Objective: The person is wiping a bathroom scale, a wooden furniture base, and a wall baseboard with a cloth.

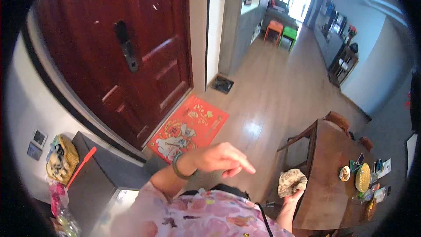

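My left hand [221, 158] hangs in front of my chest with a green bangle [177, 165] on its wrist. Its index finger points to the right, the other fingers are loosely bent, and it holds nothing I can see. In my right hand [294, 196], beside the table edge, is a bunched beige-and-brown patterned cloth [290, 182]. The cloth hides most of those fingers. Below both hands is my pink floral top [206, 217].
A brown wooden table [324, 188] at right bears a bowl [344, 174] and a woven basket [363, 177]. A red mat [190, 127] lies before the dark red door [144, 39]. A grey cabinet [94, 180] with a wicker basket [66, 160] stands left; stools stand far off.
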`<action>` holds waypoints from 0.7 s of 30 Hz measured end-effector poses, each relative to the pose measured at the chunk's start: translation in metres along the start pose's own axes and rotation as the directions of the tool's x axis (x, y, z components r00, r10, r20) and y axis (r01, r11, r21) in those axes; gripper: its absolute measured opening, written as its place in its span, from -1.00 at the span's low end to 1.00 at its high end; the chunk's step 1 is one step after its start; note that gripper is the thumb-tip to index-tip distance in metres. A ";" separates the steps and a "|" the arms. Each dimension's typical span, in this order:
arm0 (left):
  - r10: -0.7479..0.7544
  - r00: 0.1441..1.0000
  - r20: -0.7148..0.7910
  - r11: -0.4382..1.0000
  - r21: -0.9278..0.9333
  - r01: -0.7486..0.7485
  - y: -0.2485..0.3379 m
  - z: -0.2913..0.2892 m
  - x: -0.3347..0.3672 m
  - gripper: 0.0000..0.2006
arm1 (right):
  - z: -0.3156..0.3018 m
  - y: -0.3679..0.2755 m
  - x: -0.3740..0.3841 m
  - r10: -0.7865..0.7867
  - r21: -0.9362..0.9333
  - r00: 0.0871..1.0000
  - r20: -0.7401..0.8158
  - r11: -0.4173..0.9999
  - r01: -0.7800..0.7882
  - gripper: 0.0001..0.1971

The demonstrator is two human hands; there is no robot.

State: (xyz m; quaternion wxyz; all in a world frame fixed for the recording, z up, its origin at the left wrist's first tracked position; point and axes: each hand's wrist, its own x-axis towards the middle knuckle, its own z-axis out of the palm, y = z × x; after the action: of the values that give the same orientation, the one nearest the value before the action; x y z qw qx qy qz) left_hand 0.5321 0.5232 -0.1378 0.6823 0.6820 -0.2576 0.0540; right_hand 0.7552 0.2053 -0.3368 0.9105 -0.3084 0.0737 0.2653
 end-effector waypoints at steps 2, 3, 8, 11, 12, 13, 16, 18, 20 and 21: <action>-0.084 0.996 0.028 0.996 -0.037 0.085 -0.039 -0.044 0.028 -0.72 | -0.010 0.000 0.047 -0.018 -0.001 0.999 -0.052 1.000 0.018 -0.71; -0.112 0.993 0.044 0.992 -0.052 0.114 -0.063 -0.066 0.042 -0.73 | -0.016 0.001 0.076 -0.007 -0.010 0.997 -0.073 1.000 0.006 -0.71; -0.358 0.929 -0.094 0.930 0.052 0.364 -0.160 -0.172 0.090 -0.73 | -0.036 0.014 0.245 -0.079 -0.265 0.966 0.244 0.953 0.145 -0.71; -0.418 0.814 -0.402 0.878 0.053 0.477 -0.193 -0.225 0.094 -0.73 | 0.002 0.020 0.349 0.273 -0.071 0.955 -0.113 0.957 -0.281 -0.70; -0.428 0.807 -0.408 0.873 0.044 0.485 -0.194 -0.244 0.094 -0.73 | 0.026 0.026 0.385 0.345 -0.074 0.938 -0.037 0.935 -0.347 -0.67; -0.423 0.754 -0.502 0.873 -0.002 0.488 -0.195 -0.262 0.093 -0.73 | 0.045 0.036 0.424 0.413 -0.084 0.910 0.038 0.909 -0.409 -0.65; -0.423 0.557 -0.715 0.866 -0.138 0.481 -0.192 -0.306 0.081 -0.70 | 0.105 0.077 0.533 0.488 -0.220 0.860 -0.147 0.832 -0.510 -0.61; -0.382 0.487 -0.786 0.863 -0.114 0.492 -0.202 -0.336 0.065 -0.69 | 0.163 0.117 0.586 0.560 -0.294 0.825 -0.070 0.779 -0.554 -0.61; -0.353 0.268 -0.896 0.878 -0.218 0.426 -0.212 -0.371 0.051 -0.67 | 0.191 0.162 0.647 0.613 -0.360 0.790 0.008 0.739 -0.569 -0.61; -0.378 0.223 -0.899 0.856 -0.247 0.454 -0.215 -0.394 0.045 -0.67 | 0.199 0.184 0.677 0.614 -0.390 0.789 -0.012 0.724 -0.570 -0.61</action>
State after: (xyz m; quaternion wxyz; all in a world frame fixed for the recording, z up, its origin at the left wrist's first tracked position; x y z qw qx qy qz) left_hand 0.7717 0.8744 -0.2878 0.6695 0.5940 0.3668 0.2537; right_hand 1.2264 0.7446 -0.4759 0.7046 -0.4194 0.0625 0.5690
